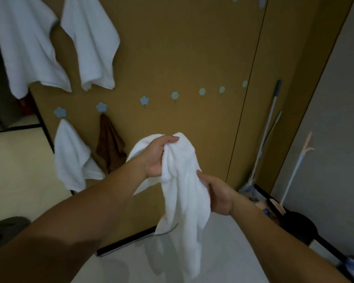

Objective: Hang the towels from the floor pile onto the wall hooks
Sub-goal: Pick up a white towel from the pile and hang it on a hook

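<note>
Hanging on the wall's lower row, toward its left edge, are a white towel (74,160) and a brown cloth (110,148). The flower hook (144,100) just right of them is bare and looks the sensible target. The left hand (158,155) bunches the top of the held towel (182,201) in curled fingers; a small fold gathered there should loop over that hook. The right hand (218,196) grips its side lower down. The held towel hangs in the air before the wall, long axis vertical, free end toward the floor.
</note>
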Action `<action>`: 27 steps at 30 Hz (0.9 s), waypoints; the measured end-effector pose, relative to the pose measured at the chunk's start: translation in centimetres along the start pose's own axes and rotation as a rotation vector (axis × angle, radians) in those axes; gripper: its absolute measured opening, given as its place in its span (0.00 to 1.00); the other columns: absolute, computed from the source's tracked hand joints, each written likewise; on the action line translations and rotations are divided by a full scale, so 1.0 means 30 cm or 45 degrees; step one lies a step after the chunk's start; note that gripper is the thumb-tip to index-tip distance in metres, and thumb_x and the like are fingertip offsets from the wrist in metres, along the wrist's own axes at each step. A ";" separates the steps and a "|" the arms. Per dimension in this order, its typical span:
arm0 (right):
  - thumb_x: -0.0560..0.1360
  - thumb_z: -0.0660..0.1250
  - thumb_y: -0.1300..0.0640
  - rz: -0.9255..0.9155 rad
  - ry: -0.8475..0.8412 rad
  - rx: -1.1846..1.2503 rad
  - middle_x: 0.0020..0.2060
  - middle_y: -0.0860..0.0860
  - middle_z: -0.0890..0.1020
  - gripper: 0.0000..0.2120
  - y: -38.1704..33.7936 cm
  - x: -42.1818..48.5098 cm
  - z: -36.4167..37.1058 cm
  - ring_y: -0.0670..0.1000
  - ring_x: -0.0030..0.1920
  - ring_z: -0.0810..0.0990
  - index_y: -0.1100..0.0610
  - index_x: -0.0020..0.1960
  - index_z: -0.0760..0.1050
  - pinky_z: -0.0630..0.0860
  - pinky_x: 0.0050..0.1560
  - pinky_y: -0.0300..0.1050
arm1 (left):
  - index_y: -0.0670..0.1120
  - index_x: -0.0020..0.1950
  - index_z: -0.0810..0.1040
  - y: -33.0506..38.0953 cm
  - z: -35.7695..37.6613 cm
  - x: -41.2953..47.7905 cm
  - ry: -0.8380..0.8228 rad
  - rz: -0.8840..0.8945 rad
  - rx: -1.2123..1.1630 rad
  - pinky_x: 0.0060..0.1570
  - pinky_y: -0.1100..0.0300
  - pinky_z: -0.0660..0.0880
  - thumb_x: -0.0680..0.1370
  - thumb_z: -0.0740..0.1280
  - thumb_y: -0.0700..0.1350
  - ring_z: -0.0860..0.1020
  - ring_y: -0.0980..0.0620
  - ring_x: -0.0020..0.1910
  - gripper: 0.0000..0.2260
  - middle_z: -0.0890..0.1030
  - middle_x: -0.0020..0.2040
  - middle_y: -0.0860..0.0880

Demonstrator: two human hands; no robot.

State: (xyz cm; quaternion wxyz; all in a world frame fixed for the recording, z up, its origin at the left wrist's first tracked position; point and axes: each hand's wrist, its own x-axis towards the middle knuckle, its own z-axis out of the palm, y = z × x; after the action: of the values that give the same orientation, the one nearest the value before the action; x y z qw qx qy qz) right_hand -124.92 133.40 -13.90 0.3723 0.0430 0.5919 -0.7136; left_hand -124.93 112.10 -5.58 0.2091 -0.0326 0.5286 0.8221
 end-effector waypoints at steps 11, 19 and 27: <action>0.75 0.70 0.50 -0.483 0.621 0.176 0.58 0.56 0.80 0.23 -0.269 0.022 0.156 0.57 0.51 0.81 0.61 0.65 0.73 0.78 0.47 0.51 | 0.42 0.57 0.77 0.101 -0.522 -0.239 0.756 -0.123 0.564 0.52 0.51 0.78 0.71 0.72 0.59 0.80 0.45 0.52 0.24 0.82 0.53 0.44; 0.72 0.74 0.54 -0.552 0.770 -0.244 0.47 0.56 0.81 0.12 -0.246 0.079 0.217 0.54 0.42 0.80 0.62 0.47 0.76 0.77 0.42 0.48 | 0.38 0.67 0.73 0.161 -0.698 -0.366 0.445 -0.087 0.310 0.43 0.52 0.80 0.77 0.67 0.46 0.79 0.44 0.54 0.21 0.76 0.65 0.40; 0.74 0.71 0.49 -0.412 0.907 -0.675 0.30 0.52 0.73 0.16 -0.198 0.093 0.237 0.50 0.29 0.69 0.58 0.35 0.71 0.67 0.30 0.44 | 0.41 0.60 0.79 0.171 -0.745 -0.342 0.966 0.208 0.431 0.54 0.51 0.75 0.75 0.71 0.44 0.76 0.44 0.55 0.15 0.79 0.57 0.44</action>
State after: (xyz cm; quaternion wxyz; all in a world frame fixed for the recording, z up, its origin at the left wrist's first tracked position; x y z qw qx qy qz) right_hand -127.70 125.95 -8.37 0.0281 0.0956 0.8437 -0.5275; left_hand -121.28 87.39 -8.19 -0.0637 -0.2561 0.6965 0.6673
